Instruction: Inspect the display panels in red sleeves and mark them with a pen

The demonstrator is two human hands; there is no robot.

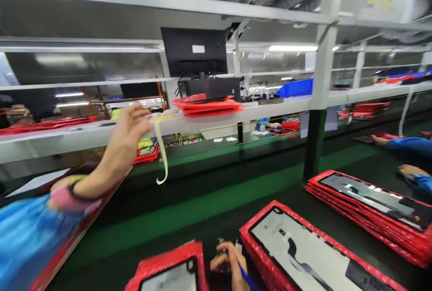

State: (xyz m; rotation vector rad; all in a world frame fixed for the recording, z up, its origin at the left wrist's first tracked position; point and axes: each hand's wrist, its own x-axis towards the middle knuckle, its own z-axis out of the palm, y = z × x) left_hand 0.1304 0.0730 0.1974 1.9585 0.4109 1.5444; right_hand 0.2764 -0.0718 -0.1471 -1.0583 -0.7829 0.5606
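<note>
My left hand, in a blue sleeve with a pink cuff, is raised at the shelf edge with its fingers loosely bent and apart. Just beside its fingertips, a cream-coloured strip hangs from the shelf; contact between them is unclear. Low in the view, my right hand has curled fingers around a thin blue pen-like tool. Small items by its fingers are too blurred to name. To its right lies a flat screen-like panel on red bubble wrap; to its left is another such panel.
A stack of red-wrapped panels lies at right, near a co-worker's hands. A white shelf spans the view, carrying red bags and a monitor. A post stands on the dark green bench.
</note>
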